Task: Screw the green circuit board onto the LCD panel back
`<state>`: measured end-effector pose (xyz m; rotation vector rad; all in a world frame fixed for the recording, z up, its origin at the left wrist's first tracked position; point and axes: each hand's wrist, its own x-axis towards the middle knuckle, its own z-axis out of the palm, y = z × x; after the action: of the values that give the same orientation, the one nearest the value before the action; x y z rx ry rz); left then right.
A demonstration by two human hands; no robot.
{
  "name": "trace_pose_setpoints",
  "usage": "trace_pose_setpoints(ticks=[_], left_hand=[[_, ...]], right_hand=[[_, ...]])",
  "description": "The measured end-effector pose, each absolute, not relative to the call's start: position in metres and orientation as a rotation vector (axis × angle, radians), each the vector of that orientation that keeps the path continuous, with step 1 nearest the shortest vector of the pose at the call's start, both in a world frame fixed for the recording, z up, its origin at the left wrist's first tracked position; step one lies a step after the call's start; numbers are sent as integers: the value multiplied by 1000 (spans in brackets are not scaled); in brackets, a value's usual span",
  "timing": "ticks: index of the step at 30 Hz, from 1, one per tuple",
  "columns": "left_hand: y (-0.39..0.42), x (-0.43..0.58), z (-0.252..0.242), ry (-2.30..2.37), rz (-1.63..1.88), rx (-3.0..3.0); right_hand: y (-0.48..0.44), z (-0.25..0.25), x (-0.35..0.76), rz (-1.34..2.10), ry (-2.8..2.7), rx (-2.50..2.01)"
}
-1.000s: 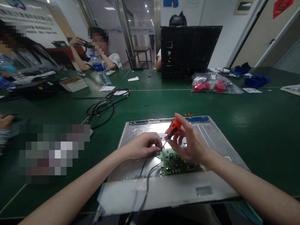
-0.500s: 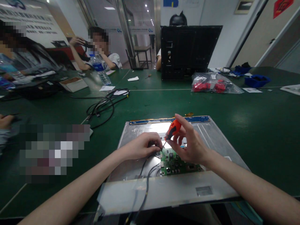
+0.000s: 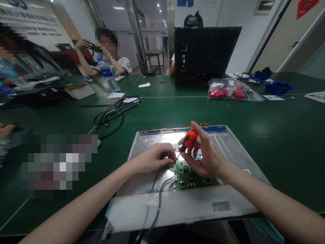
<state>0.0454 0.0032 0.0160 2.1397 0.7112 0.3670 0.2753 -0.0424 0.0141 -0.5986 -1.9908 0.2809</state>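
Observation:
My right hand (image 3: 203, 152) holds a screwdriver (image 3: 189, 139) with an orange and black handle between thumb and fingers. Its thin shaft slants down left to the upper left corner of a green circuit board (image 3: 186, 176). At that same corner my left hand (image 3: 158, 156) has thumb and fingertips pinched together; what lies between them is too small to make out. The board sits on a flat metal display panel (image 3: 228, 152), with a narrow blue circuit strip (image 3: 162, 131) along its far edge. A dark cable (image 3: 159, 203) runs from the board's left side over the near edge.
Coiled black cables (image 3: 111, 113) lie at the left. Farther back stand a water bottle (image 3: 108, 76), an open carton (image 3: 80, 90), a black monitor (image 3: 205, 56), a bag of red parts (image 3: 232, 90) and a blue tray (image 3: 278, 87). People sit across the green table (image 3: 291, 142).
The screwdriver handle has turned a little in my right hand, and its fingers have shifted slightly. My left hand stays at the board's corner.

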Motion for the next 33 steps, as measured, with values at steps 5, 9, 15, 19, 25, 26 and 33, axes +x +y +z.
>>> trace_pose_setpoints(ticks=[5, 9, 15, 19, 25, 26, 33], left_hand=[[3, 46, 18, 709, 356, 2135], [3, 46, 19, 709, 360, 2137], [3, 45, 16, 713, 363, 2136], [3, 45, 16, 719, 362, 2132], [3, 45, 16, 719, 356, 2131], [3, 45, 17, 719, 357, 2133], [3, 45, 17, 722, 365, 2145]], right_hand=[[-44, 15, 275, 329, -1988, -601], [-43, 12, 274, 288, -1979, -606], [-40, 9, 274, 257, -1974, -620], [-41, 11, 276, 281, -1996, -620], [-43, 12, 276, 284, -1995, -600], [-43, 12, 276, 286, -1992, -601], [-42, 11, 276, 249, -1981, -640]])
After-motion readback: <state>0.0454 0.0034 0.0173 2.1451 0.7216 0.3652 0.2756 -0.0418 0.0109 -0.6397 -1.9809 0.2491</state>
